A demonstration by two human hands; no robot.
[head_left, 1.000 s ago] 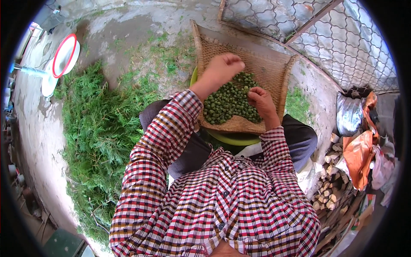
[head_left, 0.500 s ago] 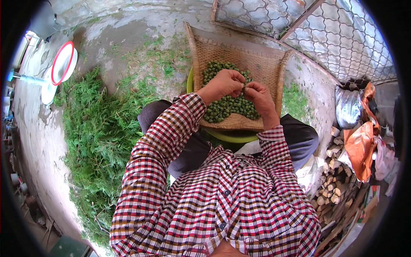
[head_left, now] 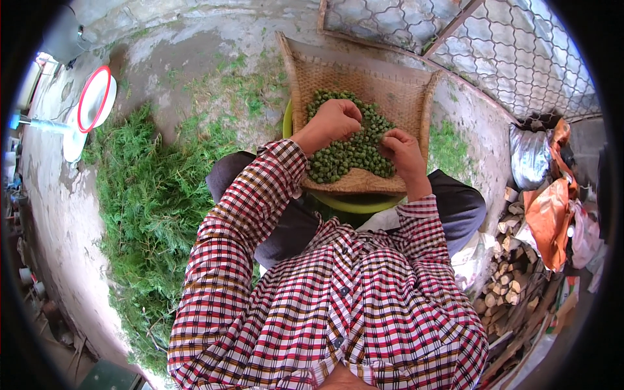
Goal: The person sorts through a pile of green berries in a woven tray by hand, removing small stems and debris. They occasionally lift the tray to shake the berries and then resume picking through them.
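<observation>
A woven winnowing basket [head_left: 396, 81] sits on a yellow-green basin [head_left: 354, 205] between my knees. Small round green cones or fruits [head_left: 354, 156] are heaped in it. Over the left part of the heap is my left hand [head_left: 335, 122], its fingers curled and pressed together. My right hand [head_left: 404, 155] hovers by the heap's right side, thumb and fingers pinched. Whatever either hand may hold is too small or hidden to make out. A gap separates the two hands.
Cut green conifer branches [head_left: 149, 214] lie in a large pile on my left. A red-rimmed white basin [head_left: 97, 97] stands beyond them. Split firewood [head_left: 507, 279] and an orange bag [head_left: 549, 224] are on my right. A wire-mesh panel [head_left: 513, 58] borders the far right.
My hands have drawn apart from where their fingertips met over the heap. The left moved slightly left and away from me; the right shifted right and nearer.
</observation>
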